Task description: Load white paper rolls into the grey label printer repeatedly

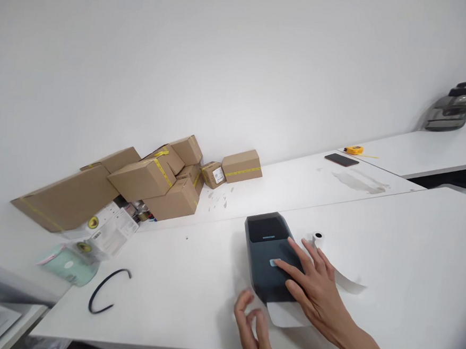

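A dark blue-grey device (267, 280) with a glossy black top panel lies on the white table (176, 298). My right hand (316, 286) rests over its right side, fingers spread, one fingertip on the light rectangular button (273, 262). White paper (287, 315) sticks out at the device's near end. Close to its lower left corner is my left hand (252, 327), fingers curled but apart, holding nothing. A small white paper roll (318, 237) stands beyond my right hand, and a loose curled strip (351, 284) shows to the right of that hand.
Cardboard boxes (144, 181) are piled at the back left, beside plastic packets (113, 230) and a green pouch (69, 264). A black curved strip (103, 293) lies at the left. Farther right are a phone (341, 160), a yellow tape measure (354, 150) and a clear jug (451, 111).
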`<state>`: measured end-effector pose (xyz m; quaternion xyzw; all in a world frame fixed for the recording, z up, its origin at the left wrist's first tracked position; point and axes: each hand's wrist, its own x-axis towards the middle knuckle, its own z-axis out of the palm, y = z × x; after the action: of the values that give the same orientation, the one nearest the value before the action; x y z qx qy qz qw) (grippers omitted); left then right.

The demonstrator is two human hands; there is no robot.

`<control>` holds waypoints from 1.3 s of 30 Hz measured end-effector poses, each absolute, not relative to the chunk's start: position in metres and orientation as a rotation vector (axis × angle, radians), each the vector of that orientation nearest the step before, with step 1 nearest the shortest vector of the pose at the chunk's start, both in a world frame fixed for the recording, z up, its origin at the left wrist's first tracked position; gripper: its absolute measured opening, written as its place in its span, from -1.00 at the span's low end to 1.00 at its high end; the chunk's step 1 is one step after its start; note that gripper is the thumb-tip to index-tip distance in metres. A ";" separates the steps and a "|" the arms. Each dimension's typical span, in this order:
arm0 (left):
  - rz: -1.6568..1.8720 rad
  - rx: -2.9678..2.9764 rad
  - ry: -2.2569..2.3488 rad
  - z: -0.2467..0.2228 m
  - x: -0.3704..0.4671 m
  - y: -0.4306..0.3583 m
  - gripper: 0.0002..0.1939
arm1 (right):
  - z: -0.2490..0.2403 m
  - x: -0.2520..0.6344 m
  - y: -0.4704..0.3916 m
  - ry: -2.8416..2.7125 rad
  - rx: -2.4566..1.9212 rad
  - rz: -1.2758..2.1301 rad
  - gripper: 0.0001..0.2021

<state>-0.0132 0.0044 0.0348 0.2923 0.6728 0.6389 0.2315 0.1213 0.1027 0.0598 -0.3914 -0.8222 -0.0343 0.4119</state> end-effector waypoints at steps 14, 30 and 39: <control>1.669 1.001 1.766 0.051 0.000 0.031 -0.35 | 0.054 0.121 0.104 -2.052 -0.991 0.062 -0.69; 1.811 0.947 1.599 0.100 -0.019 0.044 -0.42 | 0.077 0.125 0.111 -1.698 -0.944 0.755 -0.50; 1.720 1.060 1.677 0.107 -0.080 0.146 -0.58 | 0.176 0.085 0.208 -1.701 -0.813 0.438 -0.51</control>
<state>-0.0796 0.1459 0.1072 0.3903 0.6176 0.6333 0.2552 0.0846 0.2078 0.1758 -0.3458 -0.7239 0.1864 0.5672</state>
